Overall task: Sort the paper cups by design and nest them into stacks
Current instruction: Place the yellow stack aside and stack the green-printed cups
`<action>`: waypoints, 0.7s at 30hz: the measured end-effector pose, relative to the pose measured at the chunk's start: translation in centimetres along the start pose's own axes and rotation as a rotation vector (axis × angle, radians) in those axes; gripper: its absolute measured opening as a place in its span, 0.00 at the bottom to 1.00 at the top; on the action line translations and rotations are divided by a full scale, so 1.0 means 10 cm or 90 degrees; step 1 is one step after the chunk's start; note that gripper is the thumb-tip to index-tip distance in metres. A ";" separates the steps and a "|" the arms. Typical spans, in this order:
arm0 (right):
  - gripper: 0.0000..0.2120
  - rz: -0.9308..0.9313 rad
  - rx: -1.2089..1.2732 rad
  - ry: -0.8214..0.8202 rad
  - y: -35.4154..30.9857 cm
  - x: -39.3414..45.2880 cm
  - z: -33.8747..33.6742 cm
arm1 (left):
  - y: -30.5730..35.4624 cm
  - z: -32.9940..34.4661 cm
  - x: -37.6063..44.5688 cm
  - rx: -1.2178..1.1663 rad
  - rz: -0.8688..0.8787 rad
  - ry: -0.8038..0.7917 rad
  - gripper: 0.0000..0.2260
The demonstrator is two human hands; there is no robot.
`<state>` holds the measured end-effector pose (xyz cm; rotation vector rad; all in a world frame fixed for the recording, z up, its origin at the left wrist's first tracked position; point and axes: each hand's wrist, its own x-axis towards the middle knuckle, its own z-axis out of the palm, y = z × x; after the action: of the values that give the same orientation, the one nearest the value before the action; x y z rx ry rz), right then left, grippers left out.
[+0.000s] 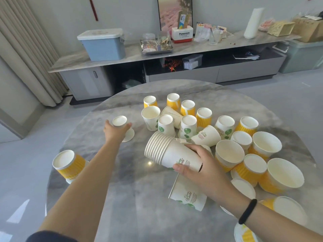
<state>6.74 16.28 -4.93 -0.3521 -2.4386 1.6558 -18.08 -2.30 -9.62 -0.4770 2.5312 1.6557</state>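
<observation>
My right hand [195,163] grips a nested stack of white cups with green print [167,151], held on its side, mouths pointing left. My left hand [116,131] reaches far across the round table and closes around an upside-down white cup [119,121] standing apart at the left. Several white-and-green cups [187,127] and yellow ribbed cups [203,117] stand mixed, mostly upside down, in the middle and right. Another white-and-green cup [189,196] lies on its side under my right wrist. A yellow ribbed cup [68,163] stands upside down at the near left edge.
The grey marble table [111,189] has bare surface between my arms. Upright yellow cups [283,173] crowd the right edge. Behind stands a long low cabinet [157,55] with a blue bin [104,44], a tray and boxes. A curtain [26,49] hangs at left.
</observation>
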 end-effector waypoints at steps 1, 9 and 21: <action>0.20 0.002 -0.002 0.002 0.03 0.01 0.00 | -0.04 0.02 0.09 -0.001 0.003 -0.003 0.39; 0.26 -0.006 -0.039 0.030 0.12 0.06 -0.06 | -0.08 -0.06 -0.48 -0.050 0.166 -0.170 0.20; 0.25 -0.025 -0.045 -0.067 -0.04 -0.08 -0.19 | -0.03 -0.74 -1.33 0.003 0.179 -0.481 0.28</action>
<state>8.00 17.56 -3.87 -0.2310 -2.5686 1.6141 -4.65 -6.22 -3.72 0.4556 2.0715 1.5062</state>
